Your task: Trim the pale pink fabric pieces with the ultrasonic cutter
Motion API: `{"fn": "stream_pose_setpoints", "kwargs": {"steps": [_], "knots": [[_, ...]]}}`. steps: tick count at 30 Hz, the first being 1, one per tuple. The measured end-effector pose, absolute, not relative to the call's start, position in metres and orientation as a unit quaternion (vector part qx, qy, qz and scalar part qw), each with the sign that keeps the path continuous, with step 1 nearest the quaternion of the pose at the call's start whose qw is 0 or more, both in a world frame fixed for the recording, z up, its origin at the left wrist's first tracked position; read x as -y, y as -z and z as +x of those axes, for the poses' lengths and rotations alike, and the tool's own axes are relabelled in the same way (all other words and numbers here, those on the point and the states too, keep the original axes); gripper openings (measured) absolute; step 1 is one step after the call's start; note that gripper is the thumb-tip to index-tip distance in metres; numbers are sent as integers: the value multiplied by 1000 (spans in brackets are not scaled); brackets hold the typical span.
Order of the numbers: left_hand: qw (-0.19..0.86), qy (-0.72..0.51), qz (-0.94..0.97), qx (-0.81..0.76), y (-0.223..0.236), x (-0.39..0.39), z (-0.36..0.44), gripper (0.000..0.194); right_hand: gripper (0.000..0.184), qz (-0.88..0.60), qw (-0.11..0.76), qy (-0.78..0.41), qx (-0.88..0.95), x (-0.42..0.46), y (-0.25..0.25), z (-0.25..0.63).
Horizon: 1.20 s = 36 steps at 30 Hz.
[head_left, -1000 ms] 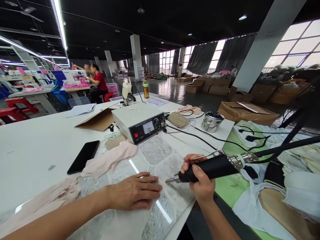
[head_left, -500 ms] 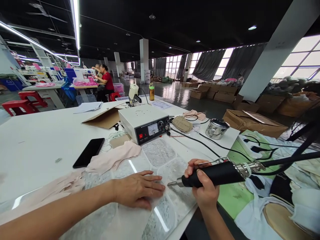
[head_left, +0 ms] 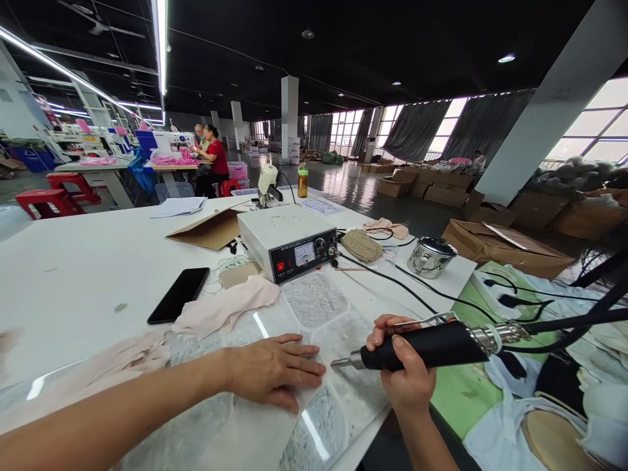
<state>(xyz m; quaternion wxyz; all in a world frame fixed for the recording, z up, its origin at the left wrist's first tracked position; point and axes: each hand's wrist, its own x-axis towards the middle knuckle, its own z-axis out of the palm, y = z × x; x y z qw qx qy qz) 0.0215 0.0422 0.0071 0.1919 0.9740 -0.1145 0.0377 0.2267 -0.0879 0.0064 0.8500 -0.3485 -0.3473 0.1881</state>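
My left hand (head_left: 279,369) lies palm down with its fingers stretched out, pressing on thin pale pink fabric (head_left: 252,428) spread over a clear, patterned sheet (head_left: 314,301). My right hand (head_left: 409,366) is wrapped round a black ultrasonic hand tool (head_left: 432,345) with a slim metal tip. That tip points left, close to my left fingertips and just over the sheet; whether it touches cannot be made out. Behind my hands stands a white generator box (head_left: 289,242) with a dial and a red switch. More pink cloth (head_left: 230,304) is bunched in front of it.
A black phone (head_left: 179,296) lies left of the pink cloth. A lidded metal cup (head_left: 432,256) stands at the right edge, with cables running past it. At the back are a bottle (head_left: 303,182) and folded cardboard (head_left: 209,229). Another person (head_left: 214,160) sits at a distant sewing machine.
The view has turned slightly left, so the scene sits a little further right. Both hands and the tool stay almost in place, the tool's tip still by my left fingers.
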Motion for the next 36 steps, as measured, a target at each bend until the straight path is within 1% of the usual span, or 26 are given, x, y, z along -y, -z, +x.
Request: {"fn": "stream_pose_setpoints", "kwargs": {"steps": [8, 16, 20, 23, 28, 36], "knots": [[185, -30, 975, 115, -8, -41, 22, 46, 11, -363, 845, -204, 337, 89, -5, 228], [202, -51, 970, 129, 2, -43, 24, 49, 13, -374, 842, -217, 324, 91, -6, 228], [222, -2, 969, 112, -1, -43, 25, 50, 13, -378, 842, -218, 317, 91, -6, 229], [246, 15, 965, 93, -4, -43, 25, 51, 13, -381, 842, -220, 313, 91, -5, 229], [307, -11, 948, 86, -7, -42, 25, 49, 14, -386, 839, -221, 312, 90, -5, 229], [412, 22, 910, 32, -16, -38, 27, 46, 14, -391, 839, -212, 315, 91, -9, 228]]}}
